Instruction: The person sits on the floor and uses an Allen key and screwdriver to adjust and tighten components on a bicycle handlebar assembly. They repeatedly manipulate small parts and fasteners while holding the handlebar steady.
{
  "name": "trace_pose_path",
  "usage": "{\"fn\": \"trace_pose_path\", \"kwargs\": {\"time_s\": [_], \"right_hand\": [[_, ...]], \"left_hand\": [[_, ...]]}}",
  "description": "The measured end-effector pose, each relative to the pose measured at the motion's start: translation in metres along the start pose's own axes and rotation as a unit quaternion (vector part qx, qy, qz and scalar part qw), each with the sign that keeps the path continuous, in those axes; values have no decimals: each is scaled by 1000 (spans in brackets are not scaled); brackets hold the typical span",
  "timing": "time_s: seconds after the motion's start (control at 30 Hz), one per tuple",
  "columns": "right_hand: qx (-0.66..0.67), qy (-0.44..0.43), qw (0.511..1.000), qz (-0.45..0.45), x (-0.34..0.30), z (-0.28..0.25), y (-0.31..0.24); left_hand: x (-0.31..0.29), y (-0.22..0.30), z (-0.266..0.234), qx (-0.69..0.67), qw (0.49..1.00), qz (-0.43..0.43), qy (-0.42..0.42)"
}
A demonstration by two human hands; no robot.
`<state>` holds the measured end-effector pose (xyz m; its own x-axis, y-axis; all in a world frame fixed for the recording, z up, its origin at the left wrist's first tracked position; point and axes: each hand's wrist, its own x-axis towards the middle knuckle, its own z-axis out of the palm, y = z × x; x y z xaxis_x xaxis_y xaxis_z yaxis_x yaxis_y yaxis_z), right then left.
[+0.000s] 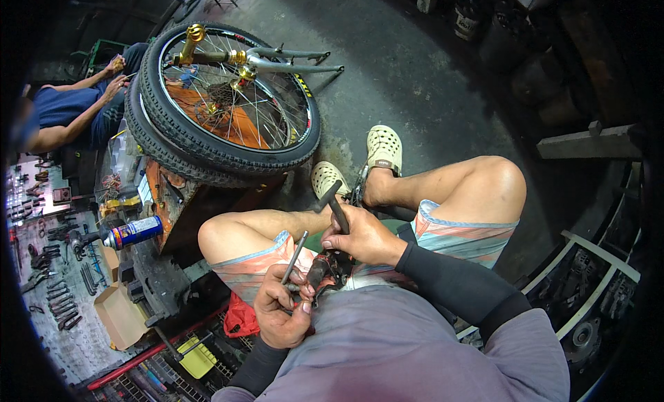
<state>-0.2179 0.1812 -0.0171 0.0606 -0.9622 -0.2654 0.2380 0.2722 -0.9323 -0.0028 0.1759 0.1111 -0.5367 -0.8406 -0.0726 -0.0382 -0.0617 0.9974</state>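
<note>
My right hand (370, 236) is closed around the dark shaft of a T-shaped tool (337, 210), its crossbar pointing away from me. My left hand (282, 309) grips a slim grey metal rod (296, 257) that sticks up between its fingers. Between both hands, over my lap, is a small black mechanical part (325, 272) with red on it. The left fingertips touch this part, and my right thumb lies close above it. My fingers hide much of it, so its exact kind cannot be made out.
Two bicycle wheels (149, 101) lie stacked on a wooden bench, a grey fork (277, 60) on top. A person in blue (66, 115) works beyond at left. A blue spray can (133, 232), cardboard box (121, 318), yellow tray (197, 357) and red cloth (240, 318) are at my left.
</note>
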Motion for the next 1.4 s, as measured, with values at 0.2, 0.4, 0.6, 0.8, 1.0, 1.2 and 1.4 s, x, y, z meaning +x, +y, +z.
{"fn": "trace_pose_path", "kwargs": {"time_s": [0.2,0.4,0.6,0.8,1.0,1.2,1.4], "right_hand": [[-43,7,998,-37,3,-1,7],[-113,84,989,48,3,-26,23],[-145,51,986,66,1,-23,5],[-165,60,983,58,3,-18,20],[-140,74,986,58,5,-23,25],[-118,66,988,72,6,-22,20],[-89,80,990,76,10,-22,25]], "left_hand": [[3,0,-3,-4,1000,4,26],[26,-2,-27,-16,983,33,182],[52,-5,-61,-108,959,13,261],[69,-10,-72,-131,961,25,244],[72,-6,-69,-137,961,20,240],[70,-7,-73,-137,960,16,242],[68,-7,-78,-124,971,9,204]]}}
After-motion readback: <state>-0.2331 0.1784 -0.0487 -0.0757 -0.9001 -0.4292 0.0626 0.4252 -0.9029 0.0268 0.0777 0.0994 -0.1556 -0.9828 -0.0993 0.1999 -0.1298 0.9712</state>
